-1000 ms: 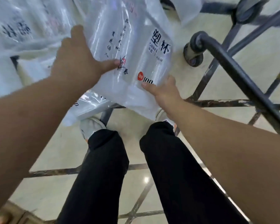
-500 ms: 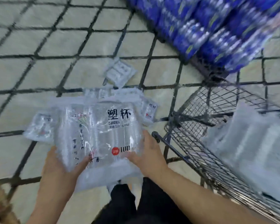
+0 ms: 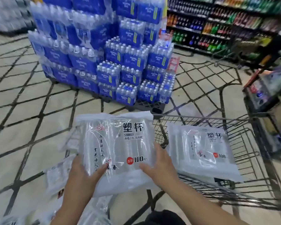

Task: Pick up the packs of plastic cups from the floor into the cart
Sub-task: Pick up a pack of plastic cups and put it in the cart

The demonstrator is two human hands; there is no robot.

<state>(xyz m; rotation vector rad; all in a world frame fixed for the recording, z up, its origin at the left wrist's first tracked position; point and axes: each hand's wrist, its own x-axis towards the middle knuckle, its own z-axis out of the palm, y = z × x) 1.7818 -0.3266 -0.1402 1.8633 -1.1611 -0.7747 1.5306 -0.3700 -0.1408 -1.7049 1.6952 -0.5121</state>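
Observation:
A clear pack of plastic cups [image 3: 120, 143] with black lettering and a red dot is held up in front of me, just left of the wire cart [image 3: 243, 181]. My left hand [image 3: 86, 172] grips its lower left edge, thumb on top. My right hand [image 3: 159, 164] grips its lower right edge. Another pack of cups [image 3: 201, 151] lies inside the cart. More clear packs [image 3: 58, 174] lie on the floor at the lower left, partly hidden by my arm.
A tall stack of blue bottled-water packs [image 3: 107, 51] stands on a dark pallet ahead. Shelves of drinks [image 3: 217, 25] run along the right. A second cart or rack [image 3: 266, 95] stands at the far right. The floor is tiled with dark lines.
My view has lifted from the floor toward the aisle. The held pack has risen and shifted right, closer to the cart, still gripped by both hands.

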